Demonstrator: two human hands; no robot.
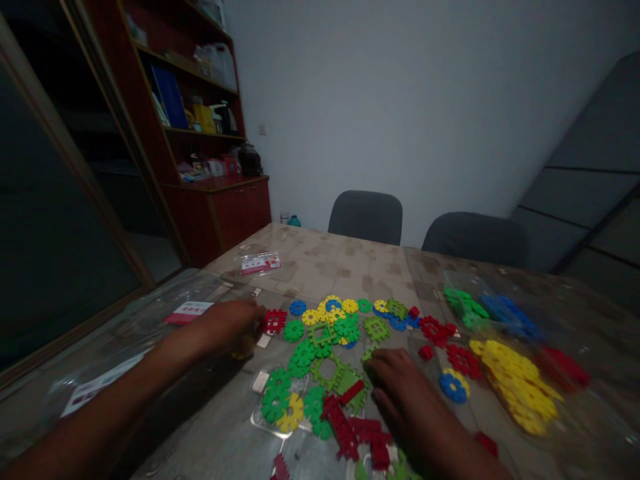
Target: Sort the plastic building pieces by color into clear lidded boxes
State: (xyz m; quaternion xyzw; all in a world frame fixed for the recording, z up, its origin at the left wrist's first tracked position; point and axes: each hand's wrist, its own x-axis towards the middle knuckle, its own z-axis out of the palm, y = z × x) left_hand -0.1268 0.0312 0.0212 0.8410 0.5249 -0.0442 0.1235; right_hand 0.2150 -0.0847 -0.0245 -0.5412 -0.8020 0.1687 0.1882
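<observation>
My left hand (243, 323) is bent over the tabletop, its fingers curled and partly hidden. A yellow plastic piece (243, 349) shows under it, seemingly held in the hand. Just beyond its fingertips lies a red square lattice piece (275, 321). My right hand (400, 380) rests low with fingers apart, the tips at a small light-green piece (370, 353). Between the hands spread green notched discs (276, 395), yellow discs (311, 317), a blue disc (298, 307) and light-green frame pieces (327, 370). Red connector bars (341, 427) lie nearer to me.
Clear bags with yellow pieces (520, 383), blue pieces (510, 315) and green pieces (465, 305) lie at the right. Plastic packets with printed labels (261, 265) are at the left and back. Grey chairs (366, 215) stand behind the table (325, 250).
</observation>
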